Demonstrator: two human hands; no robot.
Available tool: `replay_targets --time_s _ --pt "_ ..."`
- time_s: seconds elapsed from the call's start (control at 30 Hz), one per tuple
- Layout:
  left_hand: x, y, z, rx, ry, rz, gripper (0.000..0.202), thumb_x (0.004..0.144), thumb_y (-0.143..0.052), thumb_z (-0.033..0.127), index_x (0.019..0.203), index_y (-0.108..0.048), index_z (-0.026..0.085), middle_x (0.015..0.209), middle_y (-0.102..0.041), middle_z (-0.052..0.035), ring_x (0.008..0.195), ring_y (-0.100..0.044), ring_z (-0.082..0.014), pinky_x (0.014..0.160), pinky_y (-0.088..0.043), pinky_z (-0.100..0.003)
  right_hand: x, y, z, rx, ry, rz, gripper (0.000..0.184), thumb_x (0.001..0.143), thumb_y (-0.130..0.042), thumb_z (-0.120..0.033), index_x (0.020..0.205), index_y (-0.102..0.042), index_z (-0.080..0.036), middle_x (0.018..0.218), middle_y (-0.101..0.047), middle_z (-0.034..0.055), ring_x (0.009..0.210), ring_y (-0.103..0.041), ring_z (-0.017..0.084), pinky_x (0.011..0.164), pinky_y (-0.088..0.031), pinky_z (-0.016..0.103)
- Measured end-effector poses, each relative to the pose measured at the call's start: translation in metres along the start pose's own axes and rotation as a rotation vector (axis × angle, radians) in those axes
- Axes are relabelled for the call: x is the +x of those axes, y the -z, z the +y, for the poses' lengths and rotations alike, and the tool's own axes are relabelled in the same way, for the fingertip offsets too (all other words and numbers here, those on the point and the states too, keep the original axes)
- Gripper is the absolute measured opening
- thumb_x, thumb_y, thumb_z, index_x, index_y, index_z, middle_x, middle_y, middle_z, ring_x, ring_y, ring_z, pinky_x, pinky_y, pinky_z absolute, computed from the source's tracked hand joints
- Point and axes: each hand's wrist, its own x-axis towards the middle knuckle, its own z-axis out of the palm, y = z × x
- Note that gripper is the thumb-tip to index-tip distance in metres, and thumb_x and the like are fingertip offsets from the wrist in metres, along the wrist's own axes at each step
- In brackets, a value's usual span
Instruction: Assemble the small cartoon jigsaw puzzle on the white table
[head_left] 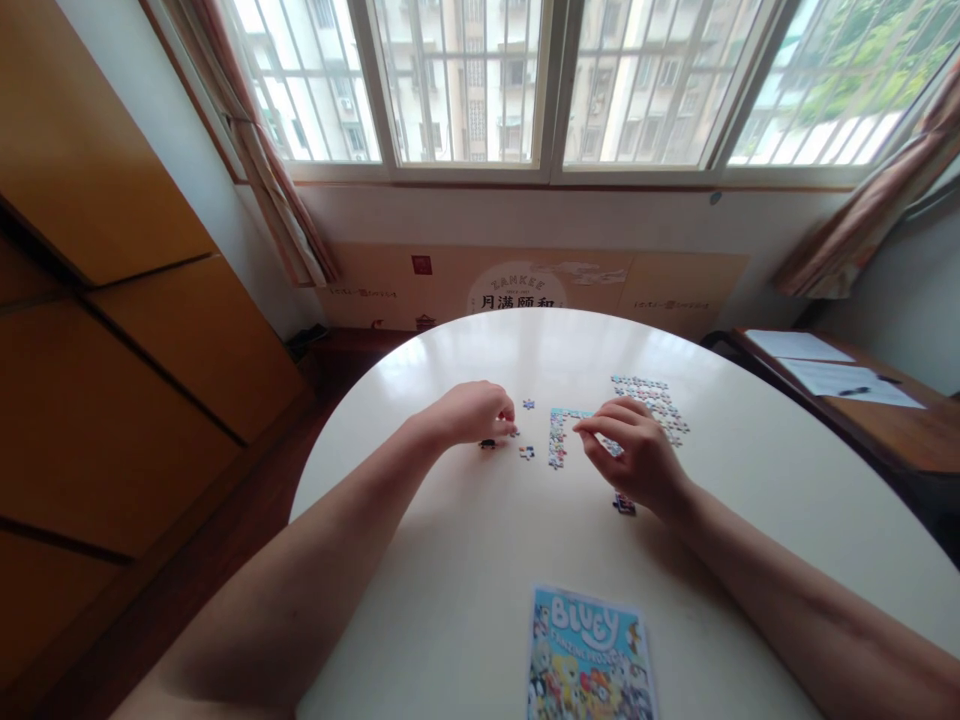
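Note:
My left hand (480, 412) is closed over the left side of the white round table (435, 560). Its fingertips are pinched at a small jigsaw piece (515, 433). Close by lie a loose bluish piece (529, 404), an orange-and-white piece (527, 453) and a dark piece (488, 443) partly under the hand. An L-shaped joined puzzle edge (557, 440) lies between my hands. Over its right part hovers my right hand (634, 450), thumb and fingers drawn together; whatever they hold, if anything, is too small to make out. Beneath that wrist sits a dark piece (623, 504).
Several loose pieces (652, 395) are spread beyond my right hand. A "Bluey" picture sheet (592, 655) lies at the table's near side. To the right, a wooden desk (919, 435) bears papers (847, 383) and pens. Wooden cabinets (112, 400) stand at left, windows ahead.

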Motion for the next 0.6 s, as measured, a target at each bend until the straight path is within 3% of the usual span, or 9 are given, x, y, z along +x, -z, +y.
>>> replay_targets --time_s 0.07,0.13,0.3,0.43,0.6 --pt "0.005 -0.005 0.003 0.024 0.034 0.104 0.027 0.094 -0.054 0.037 0.097 -0.077 0.023 0.102 -0.074 -0.0059 0.089 -0.065 -0.0212 0.074 -0.045 -0.029 0.0 0.002 -0.001 -0.005 -0.012 0.006 0.015 0.089 -0.061 -0.02 0.085 -0.074 -0.024 0.077 -0.071 0.0036 0.08 -0.062 0.023 0.083 -0.05 0.044" --pt "0.012 -0.014 0.004 0.042 0.008 0.214 0.033 0.098 -0.047 0.038 0.108 -0.074 0.023 0.115 -0.072 -0.007 0.105 -0.061 -0.0241 0.085 -0.045 -0.032 0.0 0.004 0.0 -0.002 -0.033 0.003 0.016 0.089 -0.06 -0.021 0.084 -0.074 -0.025 0.077 -0.071 0.0033 0.08 -0.062 0.023 0.086 -0.05 0.044" --pt "0.029 -0.038 -0.002 0.033 -0.088 0.161 0.041 0.104 -0.034 0.037 0.121 -0.069 0.022 0.134 -0.065 -0.0057 0.126 -0.052 -0.0231 0.106 -0.036 -0.035 -0.001 0.004 0.002 0.001 -0.074 -0.018 0.016 0.088 -0.061 -0.021 0.084 -0.075 -0.027 0.078 -0.069 0.0029 0.082 -0.061 0.023 0.087 -0.049 0.044" --pt "0.033 -0.042 -0.006 0.039 -0.076 0.139 0.043 0.104 -0.033 0.035 0.123 -0.068 0.021 0.135 -0.065 -0.0055 0.125 -0.054 -0.0233 0.105 -0.037 -0.035 -0.001 0.005 0.001 -0.014 -0.067 -0.026 0.016 0.089 -0.061 -0.021 0.083 -0.075 -0.027 0.077 -0.069 0.0027 0.083 -0.061 0.023 0.086 -0.05 0.044" --pt "0.03 -0.035 0.001 0.071 -0.02 0.192 0.031 0.095 -0.049 0.027 0.105 -0.078 0.02 0.113 -0.075 -0.0061 0.106 -0.063 -0.0255 0.092 -0.045 -0.035 -0.001 0.004 0.001 -0.013 -0.051 -0.009 0.016 0.089 -0.061 -0.021 0.083 -0.075 -0.027 0.077 -0.069 0.003 0.082 -0.061 0.023 0.086 -0.05 0.043"
